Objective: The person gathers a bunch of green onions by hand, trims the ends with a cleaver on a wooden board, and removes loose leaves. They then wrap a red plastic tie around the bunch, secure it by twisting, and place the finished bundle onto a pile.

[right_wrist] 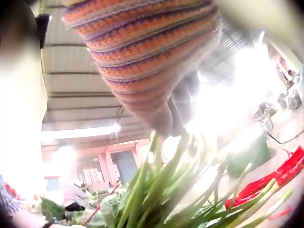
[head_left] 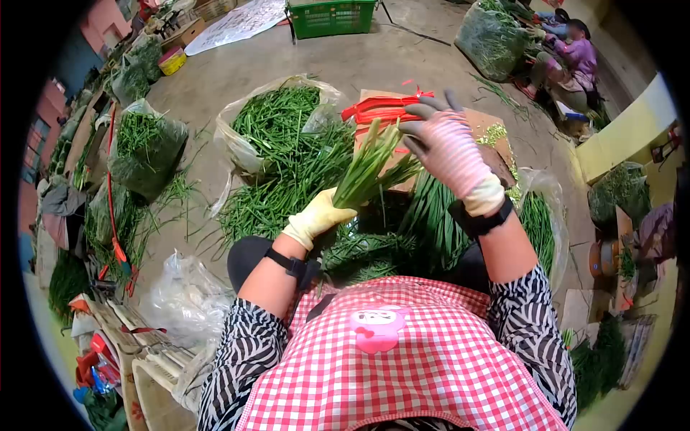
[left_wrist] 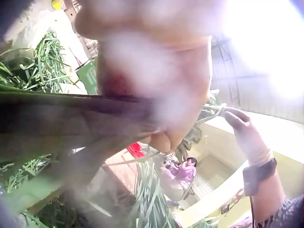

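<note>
A bunch of green chives (head_left: 366, 169) stands tilted up in my left hand (head_left: 320, 215), which wears a pale yellow glove and grips it around the lower part. At the pale upper ends of the bunch, my right hand (head_left: 449, 147) pinches stem tips between thumb and fingertips. It wears a striped glove with grey fingertips. The right wrist view shows those fingertips right at the chive stems (right_wrist: 156, 175), which fan out below them. Close in front of the left wrist camera, the chive leaves (left_wrist: 57, 118) are blurred.
Red ties (head_left: 388, 109) lie on a board (head_left: 492, 122) ahead. Loose chives fill an open plastic bag (head_left: 230, 133) and spill beside it; more long leaves (head_left: 435, 219) hang near my knees. A green crate (head_left: 330, 20) stands beyond. Another person (head_left: 575, 61) sits at far right.
</note>
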Tool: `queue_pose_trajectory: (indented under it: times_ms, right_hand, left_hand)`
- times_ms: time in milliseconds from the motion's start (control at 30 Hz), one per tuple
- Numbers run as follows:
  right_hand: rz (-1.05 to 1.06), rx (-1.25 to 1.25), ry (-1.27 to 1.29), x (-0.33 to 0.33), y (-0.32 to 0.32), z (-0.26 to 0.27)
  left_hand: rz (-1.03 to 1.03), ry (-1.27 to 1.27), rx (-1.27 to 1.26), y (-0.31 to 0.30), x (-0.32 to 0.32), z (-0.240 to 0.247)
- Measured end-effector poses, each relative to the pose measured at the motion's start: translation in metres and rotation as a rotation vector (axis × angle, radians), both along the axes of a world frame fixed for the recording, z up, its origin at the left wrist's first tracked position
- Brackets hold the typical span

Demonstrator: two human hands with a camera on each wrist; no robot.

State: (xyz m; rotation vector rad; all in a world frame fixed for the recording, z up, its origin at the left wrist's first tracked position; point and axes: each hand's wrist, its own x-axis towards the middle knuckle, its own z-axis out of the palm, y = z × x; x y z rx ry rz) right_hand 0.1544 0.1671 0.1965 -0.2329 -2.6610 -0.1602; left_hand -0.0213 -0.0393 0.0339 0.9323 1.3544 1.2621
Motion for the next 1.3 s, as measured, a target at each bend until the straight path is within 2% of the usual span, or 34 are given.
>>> queue_pose_trajectory:
  times_ms: [100,133,233,400,500,633,800,833,900,967,1000,1033,1100,1200,1300]
  right_hand:
    - [-0.087,0.053,-0.326,-0.013,0.001,0.006]
    - [-0.031,0.096,-0.247,-0.015,0.003,0.002]
    - [0.036,0.082,-0.244,-0.016,0.005,0.001]
    - [0.091,-0.229,-0.429,-0.021,0.016,-0.024]
    - [0.076,-0.256,-0.46,-0.021,0.012,-0.022]
    - [-0.11,-0.694,-0.411,-0.024,0.007,-0.022]
    - [-0.303,-0.252,-0.079,-0.021,0.018,-0.004]
    - [-0.29,-0.272,0.112,-0.015,0.033,-0.005]
    - [-0.317,-0.547,0.262,0.007,0.038,0.028]
    - [-0.257,-1.031,0.137,0.028,0.031,0.044]
    - [-0.159,-1.048,-0.032,0.036,0.019,0.049]
    - [-0.037,-0.898,-0.193,0.042,0.02,0.033]
    - [0.149,-0.623,-0.222,0.036,0.003,0.018]
    - [-0.157,-0.927,-0.205,0.007,-0.017,0.027]
    - [-0.107,-1.133,-0.356,-0.016,0.0,0.006]
  left_hand:
    - [0.066,0.086,0.022,0.003,0.002,-0.005]
    - [0.086,0.11,0.014,0.004,0.002,-0.007]
    - [0.115,0.226,-0.013,0.001,0.001,-0.008]
    - [0.107,0.285,0.001,0.003,0.002,-0.012]
    - [0.074,0.288,0.009,0.005,0.002,-0.015]
    - [0.01,0.194,-0.002,0.005,-0.001,-0.017]
    - [-0.012,0.02,-0.042,0.003,0.0,-0.012]
    - [-0.013,-0.012,-0.058,0.002,0.0,-0.01]
    - [-0.002,-0.097,-0.063,0.0,-0.002,-0.008]
    - [0.017,-0.186,-0.046,-0.003,-0.003,-0.006]
    - [0.019,-0.189,-0.042,-0.003,-0.004,-0.002]
    - [0.047,-0.218,0.047,-0.004,0.0,0.0]
    - [0.005,-0.179,-0.041,0.002,-0.005,-0.007]
    - [-0.025,-0.072,-0.01,0.006,-0.002,-0.011]
    - [-0.027,0.03,0.025,0.007,0.002,-0.022]
